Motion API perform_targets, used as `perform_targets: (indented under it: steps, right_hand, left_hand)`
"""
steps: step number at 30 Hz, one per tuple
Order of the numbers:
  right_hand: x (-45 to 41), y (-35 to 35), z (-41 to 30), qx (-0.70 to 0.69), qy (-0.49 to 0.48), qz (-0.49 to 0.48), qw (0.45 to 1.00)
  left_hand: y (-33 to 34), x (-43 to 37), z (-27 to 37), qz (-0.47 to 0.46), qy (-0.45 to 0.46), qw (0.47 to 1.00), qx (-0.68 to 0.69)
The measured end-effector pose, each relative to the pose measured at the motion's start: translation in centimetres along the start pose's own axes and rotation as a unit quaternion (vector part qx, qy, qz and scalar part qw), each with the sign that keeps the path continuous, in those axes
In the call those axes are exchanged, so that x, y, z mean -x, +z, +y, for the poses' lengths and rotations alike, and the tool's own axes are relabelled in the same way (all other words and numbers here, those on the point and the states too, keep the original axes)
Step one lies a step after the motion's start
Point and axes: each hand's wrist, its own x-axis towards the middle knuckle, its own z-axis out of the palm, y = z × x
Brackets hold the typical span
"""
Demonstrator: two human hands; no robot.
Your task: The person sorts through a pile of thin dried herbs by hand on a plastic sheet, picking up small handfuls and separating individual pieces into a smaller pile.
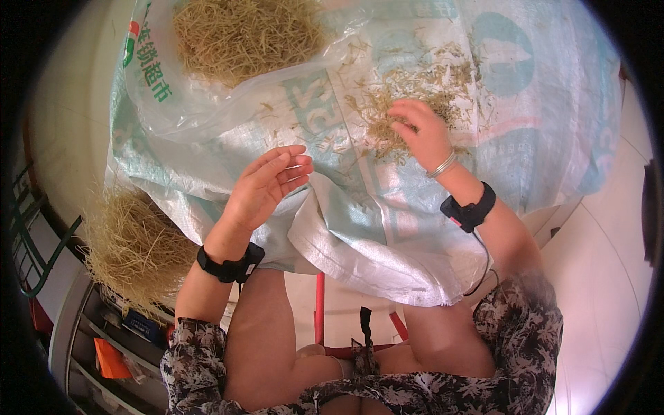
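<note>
A woven plastic sack (498,171) with faded print is spread before me. My right hand (423,132) is over a loose scatter of short dried plant pieces (381,114) on the sack, its fingers curled; whether it pinches any piece is hidden. To its left, my left hand (270,184) is held above the sack's near part, palm turned inward, fingers slightly bent and nothing visible in it. A clear plastic bag (192,116) at the upper left carries a heap of short dried stems (249,39).
A bundle of long, thin dried stems (137,244) lies at the left, below the sack's edge. Under it stands a grey shelf rack (67,332) with an orange item (111,358). A dark green wire rack (44,259) is at the far left. Red metal bars (320,306) show between my legs.
</note>
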Motion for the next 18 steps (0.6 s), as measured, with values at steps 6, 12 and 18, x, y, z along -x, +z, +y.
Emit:
perform_targets:
  steps: [6, 12, 18]
  right_hand:
    - [-0.3, -2.4, -0.4, -0.545, 0.279, -0.078, 0.787]
    - [-0.5, -2.8, -3.1, -0.651, 0.280, -0.154, 0.689]
    - [-0.9, -2.6, -4.9, -0.711, 0.293, -0.184, 0.612]
  left_hand:
    - [0.7, -0.4, 0.0, -0.025, 0.005, 1.000, 0.008]
    - [1.5, -0.8, -0.2, -0.067, -0.012, 0.997, 0.037]
    - [2.1, -0.7, 0.0, -0.099, -0.018, 0.994, 0.049]
